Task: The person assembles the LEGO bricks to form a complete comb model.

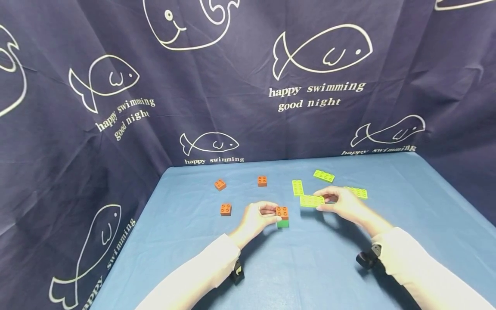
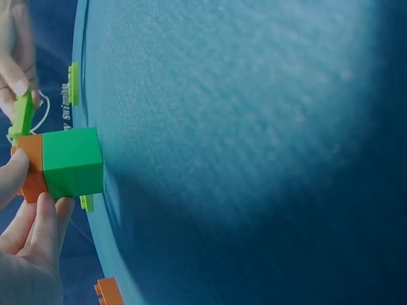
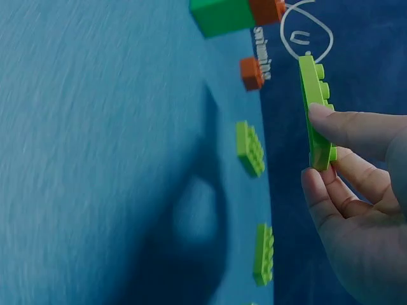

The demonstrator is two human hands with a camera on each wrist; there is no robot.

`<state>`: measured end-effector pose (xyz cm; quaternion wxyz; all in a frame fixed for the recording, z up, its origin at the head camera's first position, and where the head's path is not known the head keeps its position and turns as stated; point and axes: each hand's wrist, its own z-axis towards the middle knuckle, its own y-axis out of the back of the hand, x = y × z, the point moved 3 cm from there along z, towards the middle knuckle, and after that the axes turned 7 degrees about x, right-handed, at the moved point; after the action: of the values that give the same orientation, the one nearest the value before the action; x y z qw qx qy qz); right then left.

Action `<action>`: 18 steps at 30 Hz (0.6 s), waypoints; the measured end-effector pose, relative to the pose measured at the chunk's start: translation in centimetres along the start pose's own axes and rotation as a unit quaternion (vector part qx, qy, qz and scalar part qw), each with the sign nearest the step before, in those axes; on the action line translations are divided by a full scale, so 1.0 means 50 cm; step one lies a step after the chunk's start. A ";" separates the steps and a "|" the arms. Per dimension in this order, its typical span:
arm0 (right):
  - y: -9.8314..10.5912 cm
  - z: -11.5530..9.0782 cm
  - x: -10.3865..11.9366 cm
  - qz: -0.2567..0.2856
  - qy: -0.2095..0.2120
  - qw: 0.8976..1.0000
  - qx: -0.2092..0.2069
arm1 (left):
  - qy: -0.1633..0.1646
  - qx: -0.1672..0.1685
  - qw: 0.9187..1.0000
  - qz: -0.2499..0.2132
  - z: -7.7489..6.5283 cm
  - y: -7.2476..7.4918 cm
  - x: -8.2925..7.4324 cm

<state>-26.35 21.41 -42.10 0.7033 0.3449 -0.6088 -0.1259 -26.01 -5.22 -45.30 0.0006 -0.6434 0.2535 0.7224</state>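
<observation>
My left hand (image 1: 257, 216) pinches an orange toy brick (image 1: 282, 212) between thumb and fingers. That brick sits on top of a green brick (image 2: 74, 162), and the green one's underside faces the table. To the right, my right hand (image 1: 341, 201) holds a lime-green flat building plate (image 3: 316, 114) by one end, its studs facing up. The plate is raised above the table and casts a shadow in the right wrist view. Its free end points toward the orange and green stack, with a gap between them in the head view.
On the blue table cloth (image 1: 310, 262) lie loose orange bricks (image 1: 226, 209) to the left. Other lime plates (image 1: 323, 175) lie at the back, one (image 1: 297, 187) just behind the held plate. A dark printed curtain (image 1: 248, 86) hangs behind the table.
</observation>
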 end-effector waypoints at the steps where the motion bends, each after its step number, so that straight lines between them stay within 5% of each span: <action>1: -0.002 0.001 0.005 0.005 0.003 1.000 -0.002 | -0.001 -0.001 1.000 -0.001 0.000 0.000 0.000; 18: -0.038 0.006 0.075 0.026 0.085 0.996 0.007 | -0.002 0.004 1.000 -0.013 0.004 0.000 0.009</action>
<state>-25.30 17.69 -40.40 0.7531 0.3435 -0.5563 -0.0732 -26.26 -5.30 -45.71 0.0129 -0.6454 0.2481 0.7223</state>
